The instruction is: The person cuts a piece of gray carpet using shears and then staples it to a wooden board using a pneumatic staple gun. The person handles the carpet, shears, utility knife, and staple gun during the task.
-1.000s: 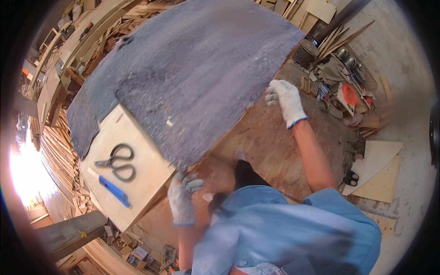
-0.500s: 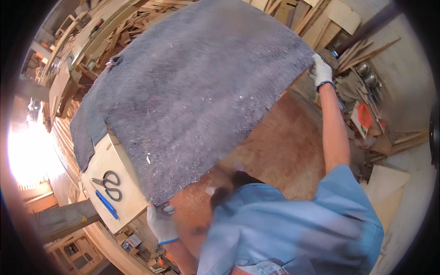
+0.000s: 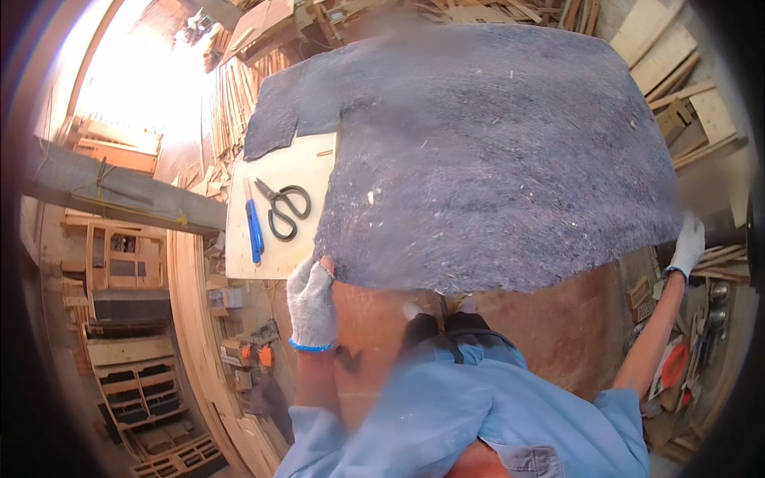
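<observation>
A large grey felt sheet (image 3: 494, 167) with light flecks spreads across the middle. My left hand (image 3: 312, 301), in a white knit glove with a blue cuff, grips its near left corner, the thumb on top. At the near right corner my right hand (image 3: 688, 243), also gloved, has its fingers closed on the felt; part of them is hidden. Left of the sheet, black-handled scissors (image 3: 284, 212) and a blue utility knife (image 3: 253, 231) lie on a pale wooden board (image 3: 239, 199), close to my left hand. A notched felt flap (image 3: 271, 119) covers the board's far end.
A grey beam (image 3: 127, 187) runs in from the left toward the board. Wooden frames (image 3: 139, 382) stand at lower left, long planks (image 3: 191, 311) beside them. Scrap wood (image 3: 510, 12) is piled beyond the sheet. Reddish-brown floor (image 3: 550, 334) shows below its near edge.
My view has turned, so the sheet now lies more level across the picture. My right hand appears lower and further right, the left hand a little higher. Both still hold the felt.
</observation>
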Motion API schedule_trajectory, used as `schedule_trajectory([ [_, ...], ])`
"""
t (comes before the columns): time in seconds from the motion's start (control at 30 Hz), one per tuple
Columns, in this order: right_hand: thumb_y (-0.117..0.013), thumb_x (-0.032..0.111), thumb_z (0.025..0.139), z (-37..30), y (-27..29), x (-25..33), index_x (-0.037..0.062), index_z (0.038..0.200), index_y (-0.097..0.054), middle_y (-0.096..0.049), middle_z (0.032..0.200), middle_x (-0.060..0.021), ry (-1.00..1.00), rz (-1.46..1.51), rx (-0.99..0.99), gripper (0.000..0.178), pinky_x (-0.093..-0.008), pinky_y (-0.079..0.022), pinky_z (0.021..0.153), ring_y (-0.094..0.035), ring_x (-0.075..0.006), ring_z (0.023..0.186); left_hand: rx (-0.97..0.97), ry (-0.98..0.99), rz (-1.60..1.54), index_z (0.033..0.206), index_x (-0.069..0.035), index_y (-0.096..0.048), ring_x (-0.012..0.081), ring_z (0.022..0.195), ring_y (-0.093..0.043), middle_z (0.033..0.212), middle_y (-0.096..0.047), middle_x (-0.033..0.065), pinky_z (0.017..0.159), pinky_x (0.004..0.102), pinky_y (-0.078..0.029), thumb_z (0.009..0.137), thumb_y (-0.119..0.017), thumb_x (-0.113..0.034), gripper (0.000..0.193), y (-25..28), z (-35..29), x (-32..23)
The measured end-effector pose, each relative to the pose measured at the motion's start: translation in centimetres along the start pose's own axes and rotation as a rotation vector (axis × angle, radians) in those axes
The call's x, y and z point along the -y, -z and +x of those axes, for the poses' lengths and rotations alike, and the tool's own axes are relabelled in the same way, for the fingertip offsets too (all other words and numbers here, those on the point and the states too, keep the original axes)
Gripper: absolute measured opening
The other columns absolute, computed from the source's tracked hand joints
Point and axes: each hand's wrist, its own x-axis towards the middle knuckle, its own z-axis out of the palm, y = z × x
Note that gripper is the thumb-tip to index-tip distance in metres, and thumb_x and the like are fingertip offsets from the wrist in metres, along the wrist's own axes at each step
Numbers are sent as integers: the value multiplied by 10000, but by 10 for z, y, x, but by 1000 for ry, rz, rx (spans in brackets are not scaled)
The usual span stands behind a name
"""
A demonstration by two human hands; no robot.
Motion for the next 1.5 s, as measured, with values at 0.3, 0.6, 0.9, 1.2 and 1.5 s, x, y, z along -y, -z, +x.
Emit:
schedule_trajectory([
  [0.3, -583, 116, 991, -217, 53, 266, 13, 933, -722, -677, 952, -28, 216, 768, 658, 183, -267, -467, 827, -578, -113, 877, -74, -136, 207, 1248, 110, -654, 88, 886, -582, 995, -674, 29, 798, 239, -460, 957, -560, -51, 345, 14, -18, -6],
  [0.6, -671, 164, 933, -366, 54, 295, -51, 857, -727, -702, 781, -70, -165, 570, 1348, 235, -298, -510, 679, -619, -118, 751, 207, 520, 40, 1055, 58, -686, 235, 755, -697, 909, -723, 160, 672, 352, -571, 997, -624, -248, 318, 47, 10, 49],
  [0.9, -636, 392, 959, -514, -10, 326, -73, 908, -727, -709, 782, -121, -691, 712, 1196, 477, -361, -529, 697, -676, -190, 764, 747, 866, 140, 1130, 63, -689, 196, 754, -694, 968, -741, 143, 651, 310, -535, 1051, -576, -296, 384, 98, 50, 88],
  [1.2, -705, 386, 984, -568, -23, 399, -15, 844, -701, -674, 727, -65, -778, 957, 720, 425, -299, -491, 555, -621, -135, 605, 1328, 614, 388, 1132, 53, -704, 199, 880, -707, 1036, -736, 125, 793, 314, -567, 1020, -542, -151, 284, 173, 88, 119],
  [1.5, -688, 311, 983, -579, -44, 408, -13, 871, -717, -676, 741, -53, -683, 1087, 440, 345, -308, -489, 534, -625, -145, 638, 1643, 448, 590, 1154, 57, -710, 189, 954, -696, 1048, -745, 125, 856, 313, -553, 1029, -573, -209, 325, 270, 102, 115],
])
